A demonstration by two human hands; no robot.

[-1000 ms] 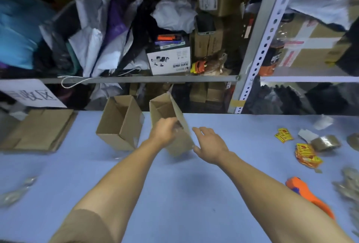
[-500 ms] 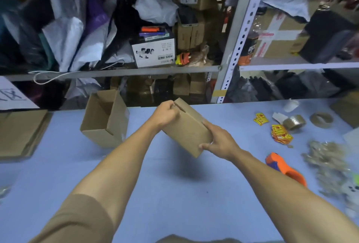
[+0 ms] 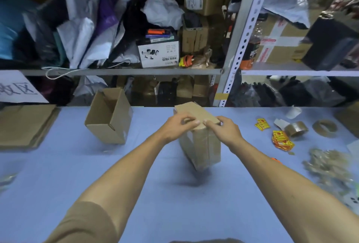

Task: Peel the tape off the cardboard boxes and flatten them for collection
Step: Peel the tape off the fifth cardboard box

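A small brown cardboard box (image 3: 202,145) hangs above the blue table (image 3: 174,204), tilted, with its taped face turned toward me. Clear tape runs across that face. My left hand (image 3: 176,126) grips the box's upper edge, fingers curled over the top. My right hand (image 3: 223,129) holds the same edge from the right, with thumb and fingers pinching at the tape end. A second box (image 3: 108,116), open at the top, stands on the table to the left.
Flattened cardboard (image 3: 25,124) lies stacked at the far left. At the right lie tape rolls (image 3: 296,128), yellow-red stickers (image 3: 281,139), a heap of peeled tape (image 3: 328,165) and an orange tool (image 3: 275,160) partly hidden by my right arm. Crowded metal shelves (image 3: 124,71) stand behind the table.
Both hands took hold of the right-hand box, lifted it from the table and turned it so that its taped face points at me. The hands came together at its upper edge.
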